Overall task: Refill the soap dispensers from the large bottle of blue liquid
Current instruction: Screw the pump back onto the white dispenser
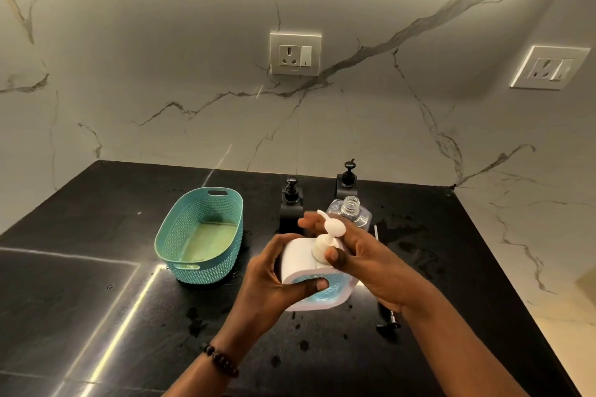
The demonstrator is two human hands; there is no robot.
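Observation:
A white soap dispenser (300,259) with a window showing blue liquid stands on the black counter in front of me. My left hand (274,277) grips its body from the left, thumb on the blue window. My right hand (351,251) holds the collar of its white pump head (333,229) between thumb and fingers. Behind them stands a clear bottle (350,208) with its neck uncapped. Two black dispensers (292,200) (347,179) stand near the wall. A loose black pump (388,321) with its tube lies on the counter, partly under my right forearm.
A teal woven plastic basket (169,245) sits left of the dispensers. The black counter (96,300) is wet with drops and smears. Two wall sockets (295,53) (550,68) sit in the marble wall. The counter's right edge runs diagonally at right.

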